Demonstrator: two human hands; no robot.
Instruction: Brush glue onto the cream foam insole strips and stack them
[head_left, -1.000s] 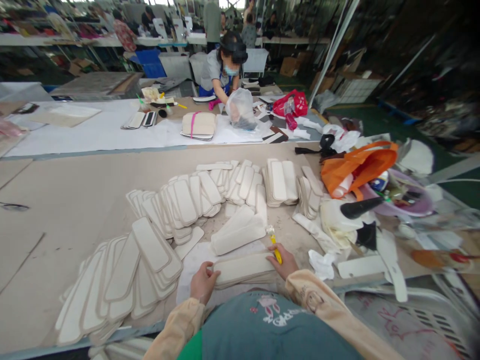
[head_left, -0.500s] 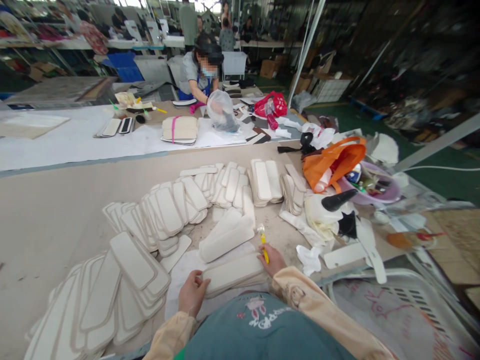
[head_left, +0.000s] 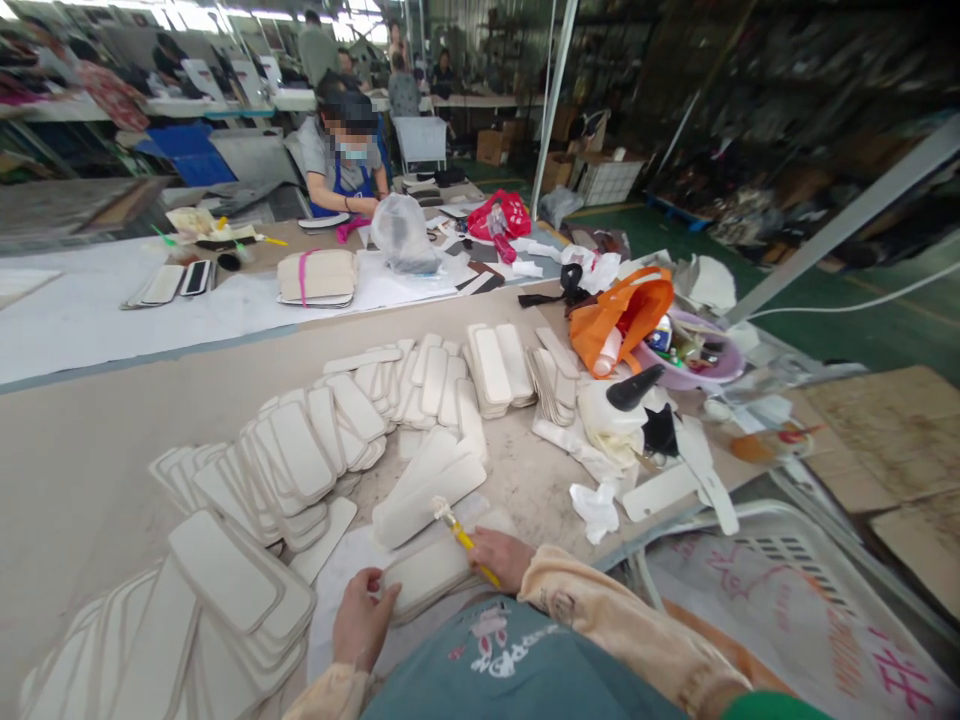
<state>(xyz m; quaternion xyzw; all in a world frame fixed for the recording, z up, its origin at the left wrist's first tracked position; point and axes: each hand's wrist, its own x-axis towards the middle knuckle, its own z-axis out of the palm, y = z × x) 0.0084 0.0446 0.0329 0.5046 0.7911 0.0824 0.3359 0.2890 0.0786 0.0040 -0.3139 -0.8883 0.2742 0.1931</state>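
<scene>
My right hand (head_left: 504, 560) is closed around the yellow handle of a brush (head_left: 466, 541). The brush's pale bristle end (head_left: 441, 508) points up and left, above a small stack of long, round-ended cream panels (head_left: 426, 578) close to my body. Curled at the left end of that stack is my left hand (head_left: 365, 618), thumb and fingers gripping the edge of the cream panel. White paper (head_left: 328, 585) lies under the stack. Just beyond, more cream panels (head_left: 429, 488) lie overlapped. The right end of the near stack is partly hidden by my right hand.
Fanned rows of panels (head_left: 225, 580) spread along the left and back. To the right are a cream container (head_left: 606, 418), crumpled tissue (head_left: 595, 512), an orange bag (head_left: 626, 318) and a purple basin (head_left: 697, 375). A co-worker (head_left: 341, 160) sits across the table behind a plastic bag (head_left: 405, 235).
My right hand has moved left with the brush, whose bristles now tilt left over the panels. My left hand stays at the stack's left end. The view has turned to the right.
</scene>
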